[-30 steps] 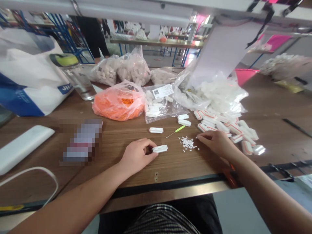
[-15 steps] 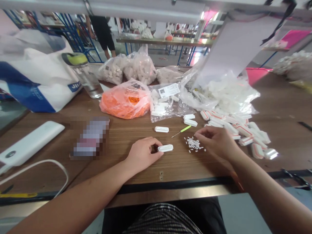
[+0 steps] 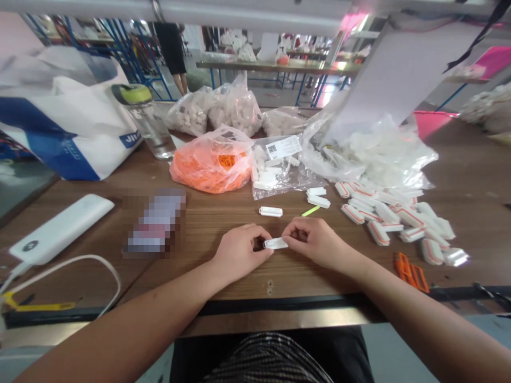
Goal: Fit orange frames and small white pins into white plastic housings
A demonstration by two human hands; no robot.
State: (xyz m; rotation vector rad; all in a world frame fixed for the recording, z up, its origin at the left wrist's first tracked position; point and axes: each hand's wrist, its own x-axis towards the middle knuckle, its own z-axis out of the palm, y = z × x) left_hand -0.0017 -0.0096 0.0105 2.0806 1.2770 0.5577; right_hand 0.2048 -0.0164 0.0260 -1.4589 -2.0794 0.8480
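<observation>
My left hand (image 3: 238,251) pinches the left end of a small white plastic connector (image 3: 274,243) that lies on the wooden table (image 3: 223,218). My right hand (image 3: 315,242) is closed in a pinch against the connector's right end; whether a tiny piece sits in its fingertips I cannot make out. It covers the heap of tiny white pieces seen earlier. Another white connector (image 3: 270,211) lies just behind, with a green-handled pick (image 3: 310,211) to its right.
Behind are an orange bag (image 3: 211,165), clear bags of white parts (image 3: 275,170), a pile of white-and-orange finished pieces (image 3: 395,218), a bottle (image 3: 149,122), a white-blue bag (image 3: 67,117), a power bank with cable (image 3: 59,229) and an orange tool (image 3: 411,268). A person stands far back.
My right hand left the heap of tiny white pieces and moved left to the connector held by my left hand. The camera shifted slightly; an orange tool now shows at right.
</observation>
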